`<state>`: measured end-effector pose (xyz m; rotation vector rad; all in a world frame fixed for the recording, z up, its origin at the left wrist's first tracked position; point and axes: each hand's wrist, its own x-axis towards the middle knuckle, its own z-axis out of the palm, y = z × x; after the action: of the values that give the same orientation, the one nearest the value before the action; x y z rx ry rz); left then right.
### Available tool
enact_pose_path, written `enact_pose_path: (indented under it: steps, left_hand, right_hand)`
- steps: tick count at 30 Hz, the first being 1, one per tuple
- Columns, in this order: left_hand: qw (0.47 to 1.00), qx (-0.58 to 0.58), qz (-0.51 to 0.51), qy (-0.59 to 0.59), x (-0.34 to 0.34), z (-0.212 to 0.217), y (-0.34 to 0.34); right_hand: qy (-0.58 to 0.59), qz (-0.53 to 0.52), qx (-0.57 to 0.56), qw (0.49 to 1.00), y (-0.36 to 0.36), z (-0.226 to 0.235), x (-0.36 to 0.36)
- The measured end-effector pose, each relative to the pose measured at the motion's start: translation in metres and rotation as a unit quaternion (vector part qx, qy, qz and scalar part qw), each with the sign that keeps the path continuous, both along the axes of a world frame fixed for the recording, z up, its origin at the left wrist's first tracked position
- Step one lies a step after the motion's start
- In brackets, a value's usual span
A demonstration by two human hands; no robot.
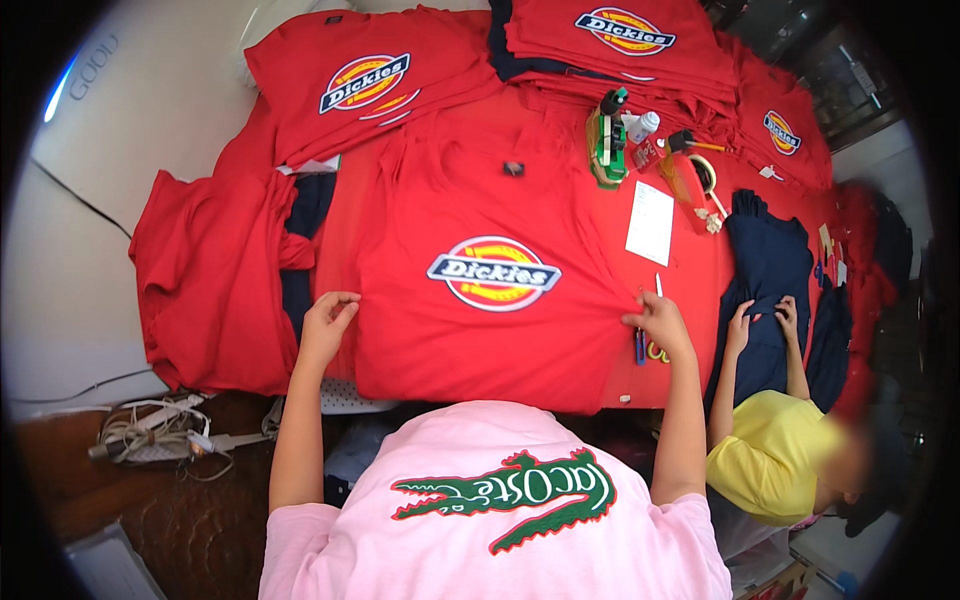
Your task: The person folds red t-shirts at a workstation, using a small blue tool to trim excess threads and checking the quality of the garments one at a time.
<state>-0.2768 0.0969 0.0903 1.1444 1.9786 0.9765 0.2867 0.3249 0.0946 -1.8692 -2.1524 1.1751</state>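
A red T-shirt point(480, 345) with a round yellow, white and navy chest print lies spread in front of me, neck opening toward the far side. My left hand point(333, 318) pinches its left edge between thumb and fingers. At the opposite edge, my right hand point(658, 322) is closed on the cloth, and creases run from there toward the print. Close by my right hand lie yellow-handled scissors point(657, 352), partly covered, a small blue tool point(640, 348) and a white pen-like item point(658, 284).
Red shirts are piled at the far left point(370, 85), far right point(620, 45) and left side point(215, 280). A green tape dispenser point(606, 145), white paper point(650, 222) and tape roll point(703, 175) lie right. Another person in yellow point(775, 455) handles a navy garment point(765, 260). Cables point(150, 435) lie lower left.
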Motion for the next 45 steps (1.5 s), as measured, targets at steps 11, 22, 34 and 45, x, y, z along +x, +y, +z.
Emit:
enact_pose_path:
  steps: [11,22,34,45]
  left_hand:
    - [0.962,0.065,0.048,-0.26,-0.008,-0.024,0.195]
    - [0.739,-0.026,0.117,-0.663,0.033,-0.024,0.228]
    - [0.851,-0.089,0.028,-0.517,0.076,0.038,0.043]
    - [0.79,0.317,-0.004,-0.524,0.046,0.167,-0.027]
  right_hand:
    - [0.147,-0.253,0.118,0.949,0.111,-0.04,-0.126]
    - [0.691,-0.316,-0.294,0.58,0.023,0.006,-0.167]
    - [0.334,-0.327,-0.088,0.88,-0.053,0.018,-0.047]
    - [0.801,0.076,-0.155,0.573,-0.127,0.202,-0.006]
